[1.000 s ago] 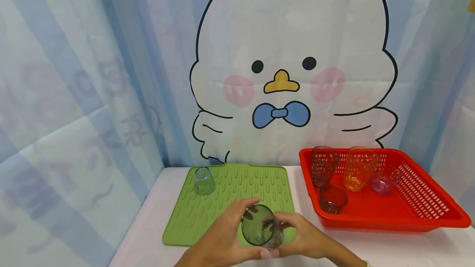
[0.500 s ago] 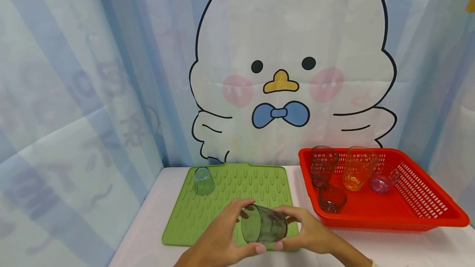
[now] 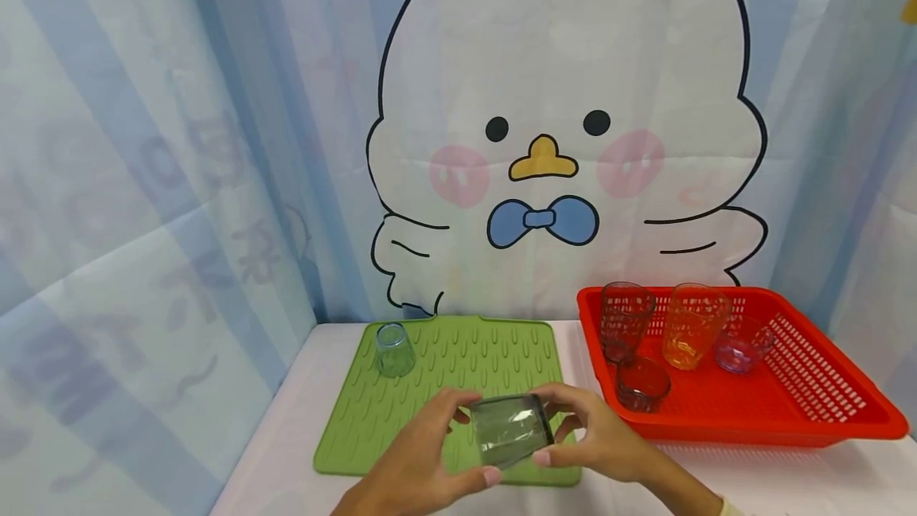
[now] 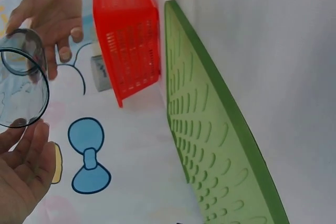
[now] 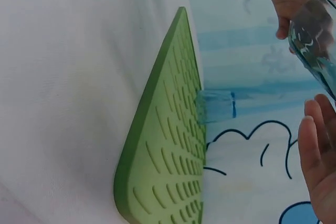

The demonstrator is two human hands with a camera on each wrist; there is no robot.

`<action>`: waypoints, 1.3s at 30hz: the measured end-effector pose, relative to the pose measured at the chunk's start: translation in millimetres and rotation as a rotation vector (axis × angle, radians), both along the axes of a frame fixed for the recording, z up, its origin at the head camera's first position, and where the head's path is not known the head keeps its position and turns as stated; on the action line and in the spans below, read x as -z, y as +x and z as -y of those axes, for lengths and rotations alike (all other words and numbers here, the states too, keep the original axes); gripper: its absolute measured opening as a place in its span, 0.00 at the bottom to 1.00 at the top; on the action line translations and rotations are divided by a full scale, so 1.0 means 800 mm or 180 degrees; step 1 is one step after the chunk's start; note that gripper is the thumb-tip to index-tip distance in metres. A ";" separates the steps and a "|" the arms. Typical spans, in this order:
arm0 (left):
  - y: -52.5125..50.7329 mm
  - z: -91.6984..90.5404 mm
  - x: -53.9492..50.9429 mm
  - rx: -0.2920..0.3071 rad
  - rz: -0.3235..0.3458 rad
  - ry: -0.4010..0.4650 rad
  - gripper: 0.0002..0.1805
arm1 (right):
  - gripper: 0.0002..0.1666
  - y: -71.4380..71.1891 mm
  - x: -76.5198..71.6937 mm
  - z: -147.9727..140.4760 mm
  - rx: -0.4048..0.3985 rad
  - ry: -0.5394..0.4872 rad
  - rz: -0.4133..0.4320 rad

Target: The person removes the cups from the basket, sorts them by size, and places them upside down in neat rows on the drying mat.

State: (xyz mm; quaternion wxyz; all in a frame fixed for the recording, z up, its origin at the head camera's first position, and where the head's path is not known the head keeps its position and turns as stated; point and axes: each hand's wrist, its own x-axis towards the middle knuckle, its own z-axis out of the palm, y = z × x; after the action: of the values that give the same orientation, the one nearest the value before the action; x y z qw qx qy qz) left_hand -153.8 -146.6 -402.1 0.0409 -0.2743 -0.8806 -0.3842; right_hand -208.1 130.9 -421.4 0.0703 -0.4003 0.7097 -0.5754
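A smoky grey drinking glass (image 3: 510, 430) is held sideways between both hands, above the front of a green ridged mat (image 3: 458, 377). My left hand (image 3: 423, 452) grips its rim end between thumb and fingers. At the base end, my right hand (image 3: 605, 436) pinches it with thumb and fingers. The left wrist view shows the round mouth of the glass (image 4: 23, 87) facing the left hand. On the mat's back left corner a light blue glass (image 3: 396, 353) stands upside down.
To the right stands a red perforated basket (image 3: 824, 420) with a tall dark glass (image 3: 626, 321), an orange glass (image 3: 693, 325), a small purple glass (image 3: 743, 350) and a short dark glass (image 3: 642, 388) in it. A printed curtain (image 3: 344, 181) hangs behind and at the sides.
The grey glass has turned between the hands: its mouth, earlier facing the head camera, now points left and its base right. The right hand has shifted slightly right.
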 end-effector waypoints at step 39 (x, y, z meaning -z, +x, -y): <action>-0.009 0.069 0.035 0.0316 0.0914 -0.0064 0.37 | 0.31 0.001 0.011 0.030 -0.0038 -0.0334 0.0720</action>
State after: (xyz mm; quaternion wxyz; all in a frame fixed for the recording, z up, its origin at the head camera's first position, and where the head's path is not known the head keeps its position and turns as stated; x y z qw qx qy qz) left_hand -161.2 -202.0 -429.9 -0.1074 -0.2602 -0.8666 -0.4122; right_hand -207.3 106.5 -430.0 0.1323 -0.3402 0.6638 -0.6528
